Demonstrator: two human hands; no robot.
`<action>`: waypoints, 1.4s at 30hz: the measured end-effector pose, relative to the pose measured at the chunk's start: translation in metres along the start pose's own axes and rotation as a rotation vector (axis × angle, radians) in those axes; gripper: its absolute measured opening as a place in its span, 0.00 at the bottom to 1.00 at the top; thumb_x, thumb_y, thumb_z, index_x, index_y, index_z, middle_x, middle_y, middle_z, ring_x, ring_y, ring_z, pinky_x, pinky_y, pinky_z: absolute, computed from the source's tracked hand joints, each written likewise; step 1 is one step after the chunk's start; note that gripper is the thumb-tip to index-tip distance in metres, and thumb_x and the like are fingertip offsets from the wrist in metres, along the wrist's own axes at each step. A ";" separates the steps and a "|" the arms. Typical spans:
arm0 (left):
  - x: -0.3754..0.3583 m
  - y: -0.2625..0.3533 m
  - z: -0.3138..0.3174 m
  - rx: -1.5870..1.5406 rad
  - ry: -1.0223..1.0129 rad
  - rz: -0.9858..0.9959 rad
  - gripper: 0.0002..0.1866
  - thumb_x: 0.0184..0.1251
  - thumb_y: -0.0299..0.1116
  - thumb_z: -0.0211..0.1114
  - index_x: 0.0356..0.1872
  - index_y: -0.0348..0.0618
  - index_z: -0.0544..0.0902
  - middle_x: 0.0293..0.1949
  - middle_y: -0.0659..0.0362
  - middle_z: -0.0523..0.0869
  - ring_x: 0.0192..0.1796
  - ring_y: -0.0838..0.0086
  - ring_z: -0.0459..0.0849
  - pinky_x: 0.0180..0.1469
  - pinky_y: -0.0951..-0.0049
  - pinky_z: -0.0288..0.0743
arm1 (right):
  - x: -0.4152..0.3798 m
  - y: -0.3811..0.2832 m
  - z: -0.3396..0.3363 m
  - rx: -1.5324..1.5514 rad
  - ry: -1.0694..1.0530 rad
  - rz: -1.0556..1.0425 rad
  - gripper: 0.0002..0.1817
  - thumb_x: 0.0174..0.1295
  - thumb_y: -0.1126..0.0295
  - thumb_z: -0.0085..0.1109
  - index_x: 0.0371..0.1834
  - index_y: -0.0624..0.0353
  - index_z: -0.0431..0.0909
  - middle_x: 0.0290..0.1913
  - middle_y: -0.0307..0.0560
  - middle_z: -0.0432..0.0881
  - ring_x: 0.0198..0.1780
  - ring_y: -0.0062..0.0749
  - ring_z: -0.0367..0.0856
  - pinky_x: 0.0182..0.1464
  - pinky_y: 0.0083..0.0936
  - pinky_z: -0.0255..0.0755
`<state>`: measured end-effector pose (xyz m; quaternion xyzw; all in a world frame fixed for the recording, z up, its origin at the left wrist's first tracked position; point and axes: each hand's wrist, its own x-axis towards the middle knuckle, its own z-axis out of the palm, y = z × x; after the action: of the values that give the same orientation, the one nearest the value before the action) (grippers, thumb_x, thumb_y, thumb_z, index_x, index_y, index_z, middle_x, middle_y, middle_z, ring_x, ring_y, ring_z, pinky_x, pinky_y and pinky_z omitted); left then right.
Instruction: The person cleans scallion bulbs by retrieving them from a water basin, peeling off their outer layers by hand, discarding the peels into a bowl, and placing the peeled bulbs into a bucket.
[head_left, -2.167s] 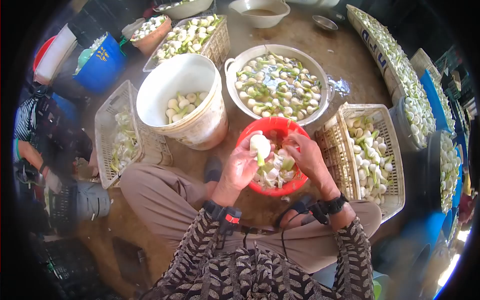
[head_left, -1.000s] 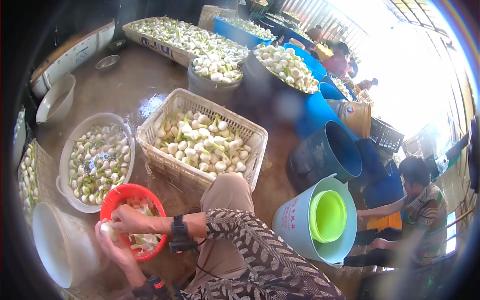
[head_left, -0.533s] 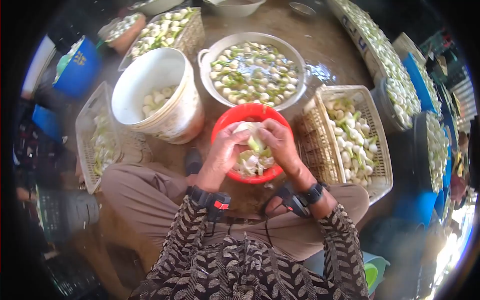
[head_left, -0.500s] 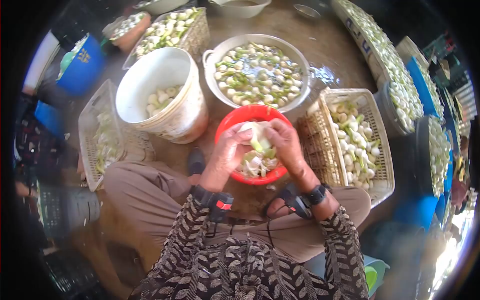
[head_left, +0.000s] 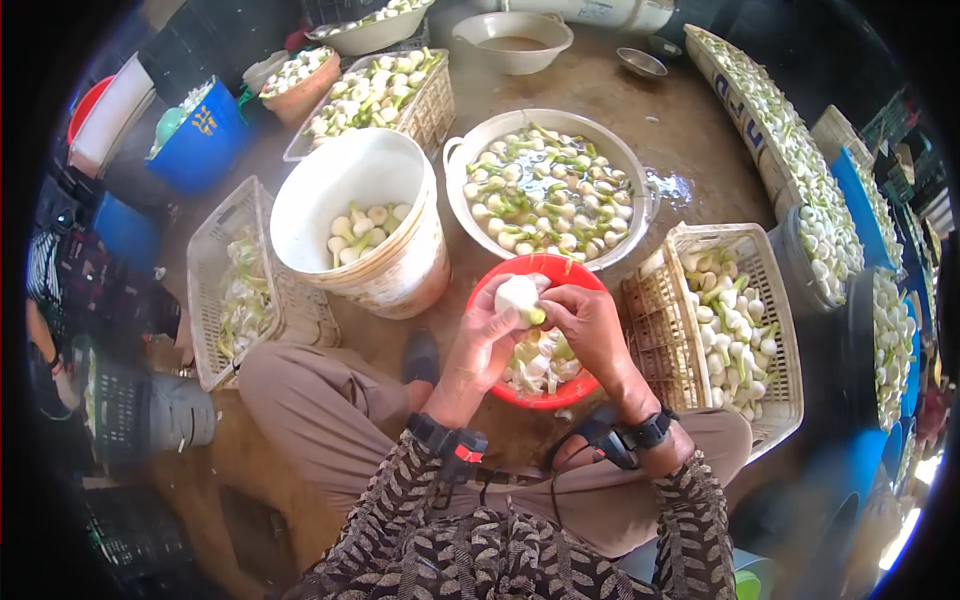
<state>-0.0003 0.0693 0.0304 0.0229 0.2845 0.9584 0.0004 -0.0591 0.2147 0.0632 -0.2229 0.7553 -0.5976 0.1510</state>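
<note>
A white bulb with a short green stub [head_left: 519,297] is held above the red bowl [head_left: 590,280]. My left hand [head_left: 482,335] wraps round its left side. On its right side my right hand [head_left: 592,322] has its thumb and fingers pinched at the bulb; any peel between them is too small to tell. Loose pale peelings [head_left: 541,364] lie in the bowl below. Behind it stands a wide basin [head_left: 455,190] of bulbs in water. To the left is a white bucket [head_left: 420,262] with several bulbs inside.
A crate of bulbs [head_left: 787,345] stands right, and a crate with peelings [head_left: 205,300] stands left. More filled containers line both sides, including a blue tub [head_left: 205,150]. At the far left another person's arm [head_left: 42,335] shows.
The view has shifted, so the surroundings appear lower and further right. The bulb has turned in my hands, its green end now toward the lower right. Another person shows at far left.
</note>
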 end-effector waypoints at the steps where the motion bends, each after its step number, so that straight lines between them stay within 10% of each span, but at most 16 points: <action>1: -0.001 -0.001 -0.003 0.084 0.026 0.031 0.28 0.58 0.31 0.67 0.60 0.42 0.68 0.57 0.52 0.74 0.57 0.68 0.74 0.57 0.66 0.72 | 0.000 -0.003 -0.001 -0.057 0.007 -0.033 0.07 0.59 0.74 0.57 0.33 0.68 0.80 0.28 0.46 0.83 0.29 0.24 0.80 0.33 0.21 0.72; 11: -0.009 0.008 -0.021 0.172 0.021 0.108 0.31 0.53 0.30 0.71 0.58 0.43 0.67 0.49 0.58 0.77 0.51 0.70 0.78 0.54 0.69 0.73 | 0.004 0.031 0.006 -0.746 0.059 -0.043 0.07 0.52 0.70 0.56 0.24 0.64 0.77 0.25 0.54 0.81 0.27 0.50 0.79 0.30 0.37 0.71; 14: -0.011 0.012 -0.021 0.163 0.048 0.140 0.34 0.52 0.31 0.72 0.60 0.41 0.66 0.49 0.57 0.77 0.51 0.70 0.78 0.54 0.69 0.73 | 0.009 0.067 -0.004 -0.369 -0.039 -0.027 0.09 0.56 0.68 0.56 0.26 0.64 0.77 0.26 0.54 0.79 0.26 0.47 0.79 0.30 0.37 0.72; 16: -0.015 0.011 -0.017 0.217 0.082 0.134 0.35 0.52 0.31 0.72 0.61 0.40 0.65 0.49 0.57 0.77 0.51 0.70 0.78 0.54 0.69 0.73 | 0.009 0.028 -0.006 0.220 -0.117 0.258 0.14 0.65 0.63 0.53 0.30 0.63 0.76 0.24 0.40 0.77 0.23 0.21 0.75 0.28 0.20 0.72; 21: -0.016 0.007 -0.011 0.540 0.032 0.111 0.36 0.49 0.20 0.70 0.62 0.40 0.66 0.51 0.57 0.76 0.53 0.72 0.77 0.55 0.72 0.74 | 0.006 0.022 -0.002 0.478 -0.197 0.184 0.10 0.63 0.65 0.56 0.31 0.62 0.76 0.24 0.35 0.76 0.21 0.14 0.72 0.24 0.13 0.66; 35: -0.013 0.011 0.003 1.571 -0.152 0.472 0.28 0.45 0.16 0.64 0.53 0.38 0.73 0.46 0.52 0.78 0.53 0.62 0.77 0.55 0.68 0.71 | -0.004 0.008 -0.009 0.050 -0.063 0.109 0.05 0.56 0.76 0.55 0.28 0.66 0.79 0.21 0.45 0.80 0.22 0.24 0.78 0.26 0.22 0.70; 39: -0.017 0.004 0.001 1.468 -0.086 0.501 0.26 0.49 0.19 0.66 0.54 0.39 0.72 0.48 0.53 0.78 0.53 0.62 0.77 0.56 0.66 0.71 | 0.000 0.028 -0.001 -0.509 0.075 -0.159 0.08 0.55 0.72 0.54 0.26 0.67 0.76 0.23 0.58 0.79 0.26 0.45 0.80 0.30 0.37 0.72; 42: -0.013 0.004 0.001 0.743 0.052 0.440 0.26 0.59 0.29 0.66 0.57 0.39 0.66 0.53 0.50 0.74 0.56 0.59 0.75 0.61 0.61 0.68 | -0.001 0.058 0.004 -0.687 0.122 -0.156 0.09 0.54 0.71 0.53 0.25 0.67 0.75 0.25 0.60 0.79 0.31 0.51 0.80 0.34 0.44 0.72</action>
<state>0.0128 0.0662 0.0331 0.0576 0.5985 0.7684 -0.2193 -0.0654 0.2223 0.0063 -0.2814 0.9005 -0.3307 -0.0243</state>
